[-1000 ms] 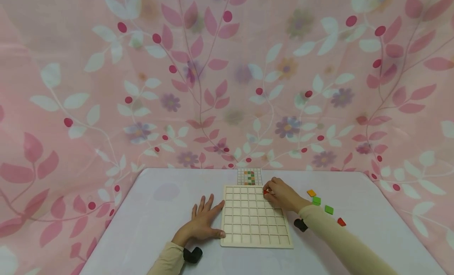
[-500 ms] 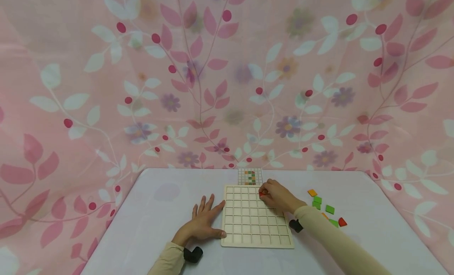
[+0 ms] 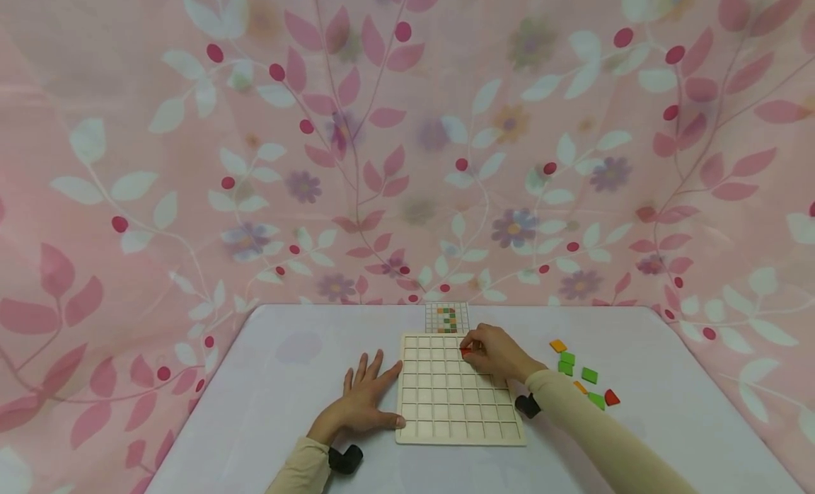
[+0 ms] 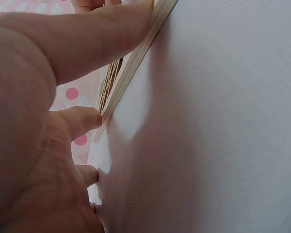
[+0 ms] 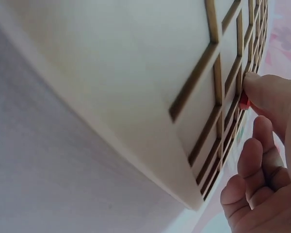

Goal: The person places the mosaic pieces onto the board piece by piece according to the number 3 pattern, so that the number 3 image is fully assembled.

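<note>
A pale wooden grid board [image 3: 439, 395] lies on the white table. My left hand [image 3: 361, 403] is spread flat beside it, thumb and index fingertip touching its left edge; the left wrist view shows both against the board's rim [image 4: 136, 63]. Over the upper right part of the grid, my right hand [image 3: 501, 354] pinches a small red tile [image 3: 466, 351] between thumb and fingers. In the right wrist view the red tile [image 5: 244, 101] is at the grid bars, mostly hidden by the thumb; its exact seating in a cell cannot be told.
Behind the board is a gridded pattern card [image 3: 447, 317] with coloured squares. Right of the right forearm lie loose tiles: orange [image 3: 558, 345], several green [image 3: 589, 375] and a red one [image 3: 612, 397]. A pink floral cloth [image 3: 420, 140] hangs at the table's back.
My right hand has shifted left and slightly nearer with the red tile, then nearly stopped. More loose tiles show beside the forearm. The left hand stays in place at the board.
</note>
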`<state>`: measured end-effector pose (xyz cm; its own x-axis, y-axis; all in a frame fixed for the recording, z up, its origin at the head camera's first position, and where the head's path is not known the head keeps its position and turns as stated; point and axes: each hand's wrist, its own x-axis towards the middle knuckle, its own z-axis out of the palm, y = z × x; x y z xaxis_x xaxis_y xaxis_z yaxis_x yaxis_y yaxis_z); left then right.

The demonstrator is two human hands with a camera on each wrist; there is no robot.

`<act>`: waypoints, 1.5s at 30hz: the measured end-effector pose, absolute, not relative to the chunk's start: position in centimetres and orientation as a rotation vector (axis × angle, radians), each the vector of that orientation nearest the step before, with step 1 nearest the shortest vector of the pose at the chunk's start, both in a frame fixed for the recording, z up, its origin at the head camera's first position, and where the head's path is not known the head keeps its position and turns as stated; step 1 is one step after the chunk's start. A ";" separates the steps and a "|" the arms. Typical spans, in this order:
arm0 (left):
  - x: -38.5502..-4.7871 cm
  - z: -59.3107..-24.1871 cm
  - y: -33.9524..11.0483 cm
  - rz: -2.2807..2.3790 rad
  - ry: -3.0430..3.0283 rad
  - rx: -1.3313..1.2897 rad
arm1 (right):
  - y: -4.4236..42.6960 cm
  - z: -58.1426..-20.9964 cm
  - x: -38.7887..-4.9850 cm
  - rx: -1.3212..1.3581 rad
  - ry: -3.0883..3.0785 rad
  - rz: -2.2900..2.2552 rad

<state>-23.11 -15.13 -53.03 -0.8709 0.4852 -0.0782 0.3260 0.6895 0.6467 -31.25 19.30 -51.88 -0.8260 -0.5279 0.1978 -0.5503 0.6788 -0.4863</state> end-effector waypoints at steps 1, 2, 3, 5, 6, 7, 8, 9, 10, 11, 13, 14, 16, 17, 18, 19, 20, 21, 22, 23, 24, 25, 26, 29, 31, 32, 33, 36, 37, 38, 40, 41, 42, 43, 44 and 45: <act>-23.0 -53.0 -15.1 0.948 2.666 0.647 | 19.4 -52.0 -31.3 0.904 -2.833 0.870; -23.0 -53.0 -15.0 0.942 2.667 0.639 | 19.4 -52.1 -31.4 0.887 -2.829 0.897; -23.0 -53.0 -15.0 0.934 2.669 0.631 | 19.5 -52.2 -31.4 0.866 -2.831 0.918; -22.9 -53.1 -14.9 0.924 2.673 0.628 | 19.7 -52.3 -31.5 0.827 -2.833 0.963; -22.9 -53.2 -14.9 0.921 2.675 0.629 | 19.7 -52.4 -31.6 0.812 -2.836 0.982; -22.9 -53.3 -14.9 0.923 2.675 0.630 | 19.8 -52.5 -31.6 0.799 -2.841 0.997; -23.0 -53.4 -14.9 0.923 2.675 0.631 | 19.9 -52.6 -31.6 0.790 -2.845 1.018; -23.0 -53.4 -15.0 0.922 2.674 0.630 | 19.9 -52.7 -31.6 0.790 -2.844 1.033; -23.0 -53.5 -15.0 0.924 2.672 0.629 | 19.9 -52.7 -31.6 0.788 -2.843 1.056; -23.0 -53.5 -15.0 0.925 2.671 0.629 | 19.9 -52.7 -31.6 0.787 -2.843 1.073; -22.9 -53.4 -15.0 0.923 2.672 0.628 | 20.0 -52.9 -31.6 0.785 -2.840 1.094; -23.0 -53.4 -15.1 0.921 2.671 0.627 | 20.0 -52.9 -31.6 0.784 -2.838 1.100; -22.9 -53.3 -15.1 0.920 2.670 0.624 | 20.0 -53.1 -31.7 0.781 -2.836 1.105; -22.9 -53.3 -15.1 0.921 2.669 0.623 | 20.0 -53.1 -31.7 0.774 -2.837 1.106; -22.9 -53.2 -15.1 0.924 2.667 0.621 | 20.0 -53.2 -31.8 0.766 -2.839 1.111; -22.9 -53.2 -15.1 0.927 2.666 0.621 | 20.0 -53.2 -31.8 0.760 -2.841 1.121; -22.9 -53.2 -15.1 0.929 2.666 0.621 | 20.0 -53.2 -31.9 0.757 -2.843 1.130; -22.9 -53.1 -15.1 0.930 2.667 0.621 | 20.0 -53.2 -31.9 0.754 -2.844 1.141; -22.9 -53.1 -15.1 0.929 2.670 0.621 | 20.0 -53.2 -31.9 0.751 -2.844 1.155; -22.9 -53.1 -15.1 0.927 2.672 0.621 | 20.0 -53.2 -31.9 0.744 -2.849 1.163; -22.9 -53.1 -15.1 0.925 2.675 0.622 | 19.9 -53.2 -31.9 0.741 -2.852 1.175; -22.9 -53.0 -15.1 0.920 2.678 0.623 | 19.9 -53.1 -31.9 0.737 -2.853 1.183; -22.9 -53.0 -15.2 0.919 2.679 0.622 | 19.9 -53.1 -31.9 0.731 -2.852 1.191; -22.9 -53.0 -15.2 0.926 2.679 0.620 | 19.8 -52.8 -31.8 0.712 -2.844 1.199; -22.9 -53.0 -15.2 0.926 2.678 0.621 | 19.7 -52.7 -31.8 0.706 -2.832 1.197; -22.9 -53.0 -15.2 0.925 2.679 0.622 | 19.7 -52.8 -31.9 0.704 -2.828 1.195; -22.9 -53.0 -15.2 0.922 2.678 0.623 | 19.7 -52.8 -31.9 0.703 -2.826 1.191; -22.9 -53.0 -15.1 0.907 2.677 0.632 | 19.8 -52.9 -32.0 0.680 -2.836 1.187; -23.0 -53.1 -15.1 0.905 2.677 0.635 | 19.8 -53.0 -32.0 0.672 -2.841 1.186; -23.0 -53.1 -15.1 0.903 2.677 0.637 | 19.8 -53.0 -32.1 0.664 -2.844 1.188; -23.0 -53.1 -15.0 0.906 2.678 0.639 | 19.8 -52.9 -32.1 0.646 -2.852 1.196; -23.0 -53.1 -15.0 0.906 2.679 0.637 | 19.8 -52.9 -32.1 0.642 -2.853 1.202; -23.0 -53.1 -15.0 0.905 2.680 0.636 | 19.8 -52.9 -32.1 0.643 -2.851 1.207; -23.0 -53.1 -15.0 0.904 2.681 0.633 | 19.7 -52.8 -32.0 0.643 -2.849 1.214; -23.0 -53.2 -15.0 0.904 2.682 0.631 | 19.7 -52.7 -32.0 0.643 -2.844 1.224; -23.0 -53.2 -15.0 0.902 2.685 0.630 | 19.7 -52.7 -31.9 0.646 -2.840 1.228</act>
